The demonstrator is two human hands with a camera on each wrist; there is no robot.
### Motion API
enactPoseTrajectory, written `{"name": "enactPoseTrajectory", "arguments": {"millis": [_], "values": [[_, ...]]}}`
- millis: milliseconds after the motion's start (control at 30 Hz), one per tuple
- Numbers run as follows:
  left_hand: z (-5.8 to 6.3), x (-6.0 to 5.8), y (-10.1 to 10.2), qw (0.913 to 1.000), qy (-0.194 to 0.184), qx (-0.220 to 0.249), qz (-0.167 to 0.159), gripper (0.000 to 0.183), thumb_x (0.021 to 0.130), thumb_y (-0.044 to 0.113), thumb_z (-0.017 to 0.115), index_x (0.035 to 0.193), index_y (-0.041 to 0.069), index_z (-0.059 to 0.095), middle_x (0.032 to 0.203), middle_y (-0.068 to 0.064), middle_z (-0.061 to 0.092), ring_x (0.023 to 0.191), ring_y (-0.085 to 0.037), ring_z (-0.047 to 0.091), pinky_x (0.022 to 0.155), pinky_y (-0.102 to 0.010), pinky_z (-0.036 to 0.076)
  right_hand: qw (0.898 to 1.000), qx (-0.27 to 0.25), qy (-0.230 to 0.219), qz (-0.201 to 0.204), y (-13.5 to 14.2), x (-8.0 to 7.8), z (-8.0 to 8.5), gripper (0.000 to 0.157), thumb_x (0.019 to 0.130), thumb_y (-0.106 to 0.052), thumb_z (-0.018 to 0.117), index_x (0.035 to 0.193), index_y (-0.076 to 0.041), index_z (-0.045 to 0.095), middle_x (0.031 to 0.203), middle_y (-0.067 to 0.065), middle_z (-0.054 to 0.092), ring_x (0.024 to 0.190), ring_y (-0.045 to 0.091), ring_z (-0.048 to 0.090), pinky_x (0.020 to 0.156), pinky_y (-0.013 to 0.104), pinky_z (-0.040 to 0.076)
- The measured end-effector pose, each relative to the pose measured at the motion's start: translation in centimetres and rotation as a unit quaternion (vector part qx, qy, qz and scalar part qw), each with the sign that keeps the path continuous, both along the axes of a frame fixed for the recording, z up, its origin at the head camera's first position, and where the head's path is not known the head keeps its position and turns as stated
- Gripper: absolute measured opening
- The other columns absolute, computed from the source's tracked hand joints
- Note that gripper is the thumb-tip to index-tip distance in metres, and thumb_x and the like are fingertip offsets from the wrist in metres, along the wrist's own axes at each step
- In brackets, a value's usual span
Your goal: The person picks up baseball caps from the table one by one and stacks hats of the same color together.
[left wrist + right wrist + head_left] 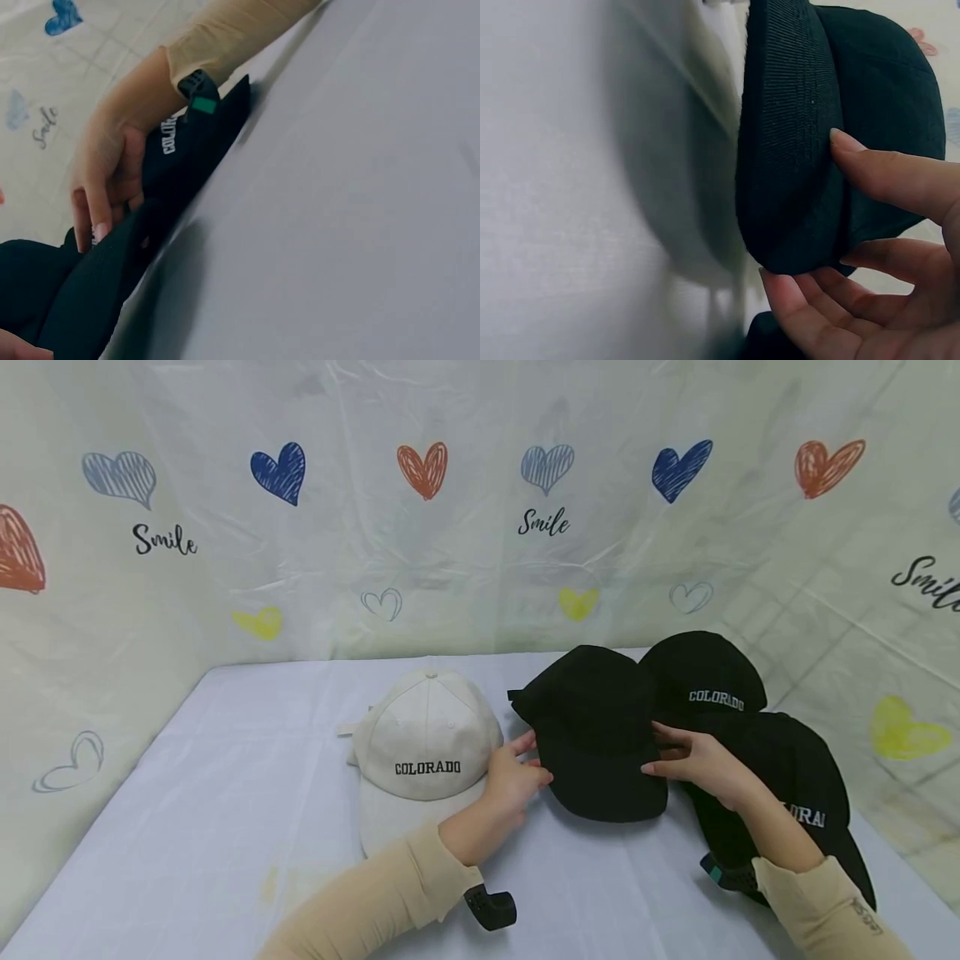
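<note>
A plain black baseball cap (600,735) is held between both hands, brim toward me. My left hand (513,781) grips its left edge near the brim; in the left wrist view just a fingertip (26,349) shows. On the other side, my right hand (701,764) pinches the brim, thumb on top and fingers beneath, as the right wrist view shows on the cap (795,150). Left of it lies a beige cap (431,735) lettered COLORADO, partly behind the left forearm. Two black COLORADO caps sit at the right, one at the back (701,668) and one in front (802,760).
White cloth covers the table (187,827), whose back edge meets a hanging sheet (480,552) printed with hearts and "Smile". The right forearm crosses over the front black cap. Dark wrist-worn devices (491,908) sit below both wrists.
</note>
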State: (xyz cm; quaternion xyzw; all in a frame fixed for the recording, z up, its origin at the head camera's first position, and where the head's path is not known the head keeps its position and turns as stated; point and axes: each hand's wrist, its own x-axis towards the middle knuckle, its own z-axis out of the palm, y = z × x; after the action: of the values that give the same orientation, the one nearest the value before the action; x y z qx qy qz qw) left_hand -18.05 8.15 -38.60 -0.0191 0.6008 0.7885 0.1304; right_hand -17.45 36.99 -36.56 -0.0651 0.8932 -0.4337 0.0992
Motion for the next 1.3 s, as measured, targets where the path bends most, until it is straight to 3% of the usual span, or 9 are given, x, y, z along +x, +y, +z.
{"name": "enactPoseTrajectory", "arguments": {"millis": [133, 367, 467, 667, 800, 867, 967, 1067, 1300], "values": [[-0.5, 0.4, 0.0, 0.9999, -0.007, -0.010, -0.011, 0.076, 0.079, -0.026, 0.059, 0.151, -0.007, 0.043, 0.139, -0.013, 0.052, 0.091, -0.018, 0.056, 0.064, -0.022, 0.048, 1.000, 0.009, -0.005, 0.007, 0.0, 0.3, -0.2, 0.084, 0.096, -0.018, 0.073, 0.154, 0.015, 0.023, 0.153, 0.039, 0.032, 0.128, 0.049, 0.051, 0.083, 0.024, 0.055], [-0.8, 1.0, -0.1, 0.9993, -0.012, -0.023, -0.025, 0.076, 0.080, -0.022, 0.061, 0.151, -0.012, 0.037, 0.140, -0.015, 0.053, 0.079, -0.015, 0.055, 0.064, -0.022, 0.047, 1.000, 0.013, -0.012, 0.025, 0.0, 0.5, -0.6, 0.082, 0.097, -0.016, 0.072, 0.153, 0.017, 0.022, 0.149, 0.042, 0.036, 0.124, 0.045, 0.056, 0.082, 0.025, 0.055], [-0.9, 1.2, -0.2, 0.9991, -0.014, -0.029, -0.028, 0.076, 0.080, -0.021, 0.062, 0.151, -0.013, 0.036, 0.144, -0.017, 0.051, 0.087, -0.017, 0.058, 0.069, -0.024, 0.050, 0.999, 0.016, -0.017, 0.029, 0.0, 0.5, -0.8, 0.082, 0.097, -0.014, 0.072, 0.153, 0.017, 0.021, 0.147, 0.042, 0.039, 0.124, 0.045, 0.057, 0.083, 0.025, 0.056], [-1.2, 1.3, 0.1, 0.9984, -0.018, -0.044, -0.031, 0.078, 0.080, -0.019, 0.065, 0.152, -0.012, 0.035, 0.155, -0.023, 0.042, 0.123, -0.028, 0.056, 0.096, -0.039, 0.053, 0.999, 0.016, -0.022, 0.039, -0.1, 0.4, -0.9, 0.083, 0.097, -0.014, 0.073, 0.152, 0.018, 0.020, 0.146, 0.041, 0.041, 0.123, 0.044, 0.058, 0.083, 0.027, 0.056], [-1.2, 1.4, 0.1, 0.9967, -0.025, -0.067, -0.039, 0.078, 0.080, -0.015, 0.067, 0.151, -0.012, 0.036, 0.155, -0.024, 0.041, 0.115, -0.027, 0.059, 0.094, -0.038, 0.053, 0.998, 0.031, -0.023, 0.040, 0.0, 0.4, -0.8, 0.084, 0.096, -0.016, 0.074, 0.152, 0.018, 0.021, 0.145, 0.041, 0.043, 0.122, 0.044, 0.059, 0.084, 0.029, 0.056], [-1.2, 1.5, 0.1, 0.9950, -0.025, -0.086, -0.044, 0.077, 0.081, -0.012, 0.069, 0.151, -0.012, 0.037, 0.154, -0.024, 0.041, 0.118, -0.028, 0.056, 0.100, -0.041, 0.050, 0.998, 0.045, -0.022, 0.037, 0.0, 0.3, -0.8, 0.085, 0.095, -0.018, 0.075, 0.152, 0.018, 0.023, 0.144, 0.040, 0.044, 0.122, 0.045, 0.058, 0.084, 0.030, 0.056], [-1.2, 1.4, 0.0, 0.9926, -0.031, -0.104, -0.055, 0.077, 0.082, -0.007, 0.071, 0.152, -0.010, 0.037, 0.154, -0.024, 0.041, 0.134, -0.032, 0.046, 0.113, -0.054, 0.037, 0.997, 0.064, -0.020, 0.035, 0.0, 0.3, -0.7, 0.085, 0.095, -0.020, 0.076, 0.152, 0.018, 0.024, 0.143, 0.039, 0.046, 0.122, 0.045, 0.058, 0.084, 0.032, 0.056], [-1.0, 1.3, -0.1, 0.9900, -0.035, -0.120, -0.066, 0.078, 0.084, -0.002, 0.072, 0.154, -0.008, 0.036, 0.155, -0.024, 0.040, 0.144, -0.036, 0.035, 0.116, -0.064, 0.024, 0.996, 0.077, -0.015, 0.038, 0.0, 0.2, -0.7, 0.085, 0.095, -0.020, 0.076, 0.151, 0.019, 0.025, 0.143, 0.040, 0.045, 0.121, 0.045, 0.059, 0.085, 0.034, 0.056], [-0.3, 0.9, -0.4, 0.9848, -0.052, -0.132, -0.100, 0.079, 0.089, 0.007, 0.069, 0.156, -0.007, 0.030, 0.161, -0.023, 0.033, 0.146, -0.036, 0.035, 0.117, -0.057, 0.029, 0.995, 0.093, -0.008, 0.040, 0.0, -0.1, -0.4, 0.083, 0.095, -0.020, 0.075, 0.150, 0.019, 0.026, 0.144, 0.040, 0.044, 0.120, 0.046, 0.059, 0.085, 0.036, 0.057]]}}
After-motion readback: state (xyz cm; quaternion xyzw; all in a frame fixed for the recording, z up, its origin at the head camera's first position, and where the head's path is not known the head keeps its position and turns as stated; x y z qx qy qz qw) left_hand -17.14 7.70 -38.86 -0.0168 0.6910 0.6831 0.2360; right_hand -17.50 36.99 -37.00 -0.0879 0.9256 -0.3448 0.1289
